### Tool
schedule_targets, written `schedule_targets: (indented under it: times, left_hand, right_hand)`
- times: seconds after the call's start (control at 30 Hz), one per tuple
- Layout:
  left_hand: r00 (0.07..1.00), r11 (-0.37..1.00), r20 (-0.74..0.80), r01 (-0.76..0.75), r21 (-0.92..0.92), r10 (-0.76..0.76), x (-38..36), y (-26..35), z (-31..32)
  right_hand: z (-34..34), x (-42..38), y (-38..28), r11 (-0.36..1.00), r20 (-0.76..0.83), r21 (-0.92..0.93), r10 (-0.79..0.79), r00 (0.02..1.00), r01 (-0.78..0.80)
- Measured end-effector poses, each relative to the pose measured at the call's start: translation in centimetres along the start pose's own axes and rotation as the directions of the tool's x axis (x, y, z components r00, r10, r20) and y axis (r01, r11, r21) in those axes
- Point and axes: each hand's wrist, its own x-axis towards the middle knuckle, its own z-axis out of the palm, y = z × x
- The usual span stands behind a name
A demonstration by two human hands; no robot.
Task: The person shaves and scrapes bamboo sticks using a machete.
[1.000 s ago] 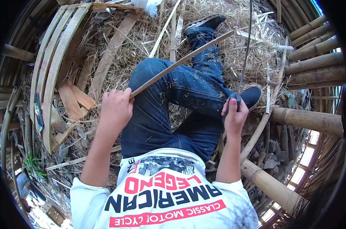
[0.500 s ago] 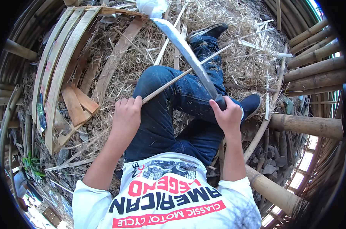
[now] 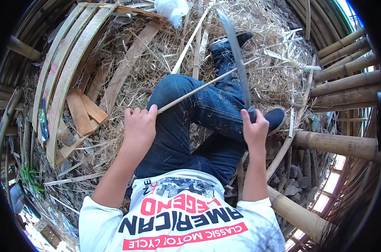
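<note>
My left hand (image 3: 140,129) is closed around the near end of a thin bamboo strip (image 3: 190,93), which slants up and to the right across my jeans. In my right hand (image 3: 256,128) I grip the dark handle of a machete (image 3: 239,63), its long blade pointing away from me. The blade crosses over the strip's far part in this view. Beneath both lie my bent legs in blue jeans (image 3: 169,90), dotted with small shavings.
Curly shavings (image 3: 266,80) cover the ground. A slatted wooden frame (image 3: 75,50) with wood blocks (image 3: 83,113) beside it stands left; a phone (image 3: 43,122) leans on its slats. A white plastic bag (image 3: 172,10) lies at the far side. Bamboo poles (image 3: 337,145) line the right.
The machete has swung to the right and now points more straight ahead, with my right hand moved slightly right and down. My left hand and the strip have stayed nearly in place.
</note>
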Motion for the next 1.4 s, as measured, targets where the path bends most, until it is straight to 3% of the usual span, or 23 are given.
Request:
schedule_targets:
  times: [0.03,0.1,0.17,0.33,0.47,0.6,0.83,0.97,1.1,1.2,1.3,1.4]
  left_hand:
    - [1.000,1.000,0.020,-0.001,0.009,0.001,0.1,0.0,-0.1]
    - [0.999,1.000,0.039,-0.007,0.018,0.006,0.2,0.1,-0.1]
    - [1.000,1.000,0.007,-0.010,0.018,0.009,-0.1,0.1,0.3]
    - [0.993,1.000,-0.114,-0.016,0.015,0.017,-0.7,0.5,1.3]
    - [0.988,0.998,-0.150,-0.015,0.067,0.025,-0.5,1.1,1.6]
    - [0.993,0.995,-0.119,-0.016,0.096,0.027,-0.6,0.8,1.6]
    - [0.991,0.991,-0.123,-0.041,0.131,0.057,-0.6,1.0,1.3]
    - [0.994,0.981,-0.081,-0.062,0.182,0.078,-0.5,0.9,0.7]
    - [0.994,0.980,-0.071,-0.073,0.184,0.088,-0.4,0.9,0.7]
    - [0.995,0.977,-0.064,-0.063,0.204,0.077,-0.3,1.2,1.0]
    - [0.996,0.975,-0.055,-0.050,0.217,0.064,0.0,1.6,0.9]
    - [0.998,0.966,-0.025,-0.042,0.255,0.051,0.3,1.9,0.6]
  right_hand:
    - [0.2,-0.4,-0.3,0.998,0.025,0.061,-0.014,1.000,0.013]
    - [0.4,-0.7,-0.5,0.997,0.021,0.009,-0.072,0.997,0.072]
    - [0.1,-0.4,-1.4,0.977,0.036,-0.162,-0.131,0.991,0.135]
    - [-2.2,1.4,-0.7,0.983,0.014,-0.161,0.091,0.996,-0.087]
    - [-2.2,0.9,-0.7,0.976,0.021,-0.206,0.080,0.997,-0.074]
    - [-0.9,-0.2,-1.6,0.996,0.068,-0.085,0.005,0.998,0.001]
    - [-0.5,-0.3,-3.3,0.968,0.168,-0.190,-0.134,0.977,0.165]
    - [-2.7,1.0,-3.0,0.927,0.220,-0.342,-0.080,0.972,0.153]
    - [-4.3,2.5,0.5,0.934,0.133,-0.340,0.167,0.977,-0.113]
    - [-4.5,2.3,2.2,0.903,0.120,-0.397,0.228,0.966,-0.164]
    - [-3.4,1.1,3.2,0.913,0.075,-0.368,0.219,0.973,-0.177]
    - [-1.2,-0.1,3.6,0.979,0.133,0.031,0.194,0.972,-0.200]
